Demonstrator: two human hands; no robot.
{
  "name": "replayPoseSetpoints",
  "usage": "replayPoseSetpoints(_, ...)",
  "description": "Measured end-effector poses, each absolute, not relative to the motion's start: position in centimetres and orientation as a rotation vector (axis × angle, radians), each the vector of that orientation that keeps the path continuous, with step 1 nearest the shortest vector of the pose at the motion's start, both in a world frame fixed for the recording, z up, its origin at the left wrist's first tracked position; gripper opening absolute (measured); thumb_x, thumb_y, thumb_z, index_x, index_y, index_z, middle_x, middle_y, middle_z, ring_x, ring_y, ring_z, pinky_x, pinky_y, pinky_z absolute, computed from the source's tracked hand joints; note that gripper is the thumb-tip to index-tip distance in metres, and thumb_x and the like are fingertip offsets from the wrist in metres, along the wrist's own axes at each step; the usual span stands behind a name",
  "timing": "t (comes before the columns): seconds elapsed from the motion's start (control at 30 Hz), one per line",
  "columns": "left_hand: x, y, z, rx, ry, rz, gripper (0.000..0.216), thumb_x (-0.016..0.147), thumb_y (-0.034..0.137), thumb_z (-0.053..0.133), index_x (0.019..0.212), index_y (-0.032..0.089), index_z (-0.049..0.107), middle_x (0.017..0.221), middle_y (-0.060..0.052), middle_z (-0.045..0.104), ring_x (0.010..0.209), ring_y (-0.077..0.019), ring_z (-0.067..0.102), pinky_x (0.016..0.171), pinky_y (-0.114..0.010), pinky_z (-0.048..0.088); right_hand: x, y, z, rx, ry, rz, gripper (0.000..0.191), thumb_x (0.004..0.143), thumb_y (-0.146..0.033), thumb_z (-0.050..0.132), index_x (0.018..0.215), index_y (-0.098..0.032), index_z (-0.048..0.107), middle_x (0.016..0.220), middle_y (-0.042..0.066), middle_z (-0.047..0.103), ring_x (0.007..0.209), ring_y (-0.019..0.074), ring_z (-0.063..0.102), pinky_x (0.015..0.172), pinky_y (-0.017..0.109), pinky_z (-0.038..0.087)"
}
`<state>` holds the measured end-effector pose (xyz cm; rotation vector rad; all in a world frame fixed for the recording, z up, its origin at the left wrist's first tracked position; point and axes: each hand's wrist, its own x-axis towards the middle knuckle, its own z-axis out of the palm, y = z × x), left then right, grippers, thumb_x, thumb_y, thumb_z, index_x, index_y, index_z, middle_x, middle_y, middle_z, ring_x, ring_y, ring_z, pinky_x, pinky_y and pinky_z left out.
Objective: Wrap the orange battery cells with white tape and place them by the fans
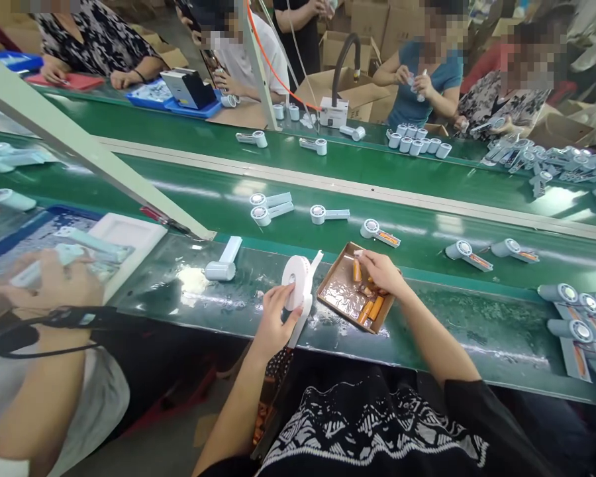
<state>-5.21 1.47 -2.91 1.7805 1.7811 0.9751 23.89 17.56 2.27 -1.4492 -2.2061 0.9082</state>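
My left hand [277, 320] is closed around a roll of white tape [298, 281], with its thumb and fingers on the lower edge. A loose white strip sticks up beside the roll. Over a shallow cardboard tray [335, 308], my right hand [381, 271] pinches the top of an orange cylindrical battery [356, 269]; a small white piece shows at the fingertips. Several more orange batteries [376, 308] lie in the tray, partly beneath that hand. A white handheld fan body [222, 266] rests on the bench left of the tape.
Beyond the bench runs a green conveyor belt [203, 199] carrying fan bodies, some with orange batteries [385, 235] in their handles. More fans [576, 324] cluster at right. A co-worker's hands [64, 278] work at left by a slanted metal post [104, 159]. Other people sit across.
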Motion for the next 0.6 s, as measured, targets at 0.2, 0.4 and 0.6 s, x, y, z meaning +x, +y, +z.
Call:
replayPoseSetpoints(0.2,-4.0,1.2,-2.9,1.725,1.762,1.049,0.05,0.105,0.052,0.053,0.148,0.027,0.057,0.14,-0.015,0.06,0.14,-0.0344,0.045,0.114,-0.054,0.049,22.7,12.8,3.7,-0.973,-1.113,1.805,0.059,0.088,-0.07,0.074,0.123,-0.023,0.07,0.11,0.007,0.078,0.086,0.0199,0.074,0.076,0.033,0.063)
replayPoseSetpoints(0.4,-2.8,0.8,-3.5,1.664,1.702,1.137,0.051,0.103,0.052,0.059,0.145,0.024,0.059,0.14,-0.016,0.059,0.141,-0.035,0.043,0.114,-0.057,0.048,22.4,10.2,4.9,-0.878,-0.996,1.819,0.044,0.081,-0.05,0.09,0.114,-0.026,0.074,0.096,0.002,0.075,0.082,0.0163,0.072,0.083,0.032,0.062)
replayPoseSetpoints(0.6,-0.3,0.7,-4.5,1.509,1.514,1.267,0.069,0.099,0.053,0.065,0.159,0.027,0.043,0.145,-0.017,0.05,0.142,-0.0327,0.047,0.106,-0.047,0.057,21.9,10.6,4.4,-0.935,-0.664,1.68,0.042,0.077,-0.045,0.091,0.11,-0.026,0.073,0.103,0.001,0.076,0.079,0.0141,0.068,0.076,0.029,0.061)
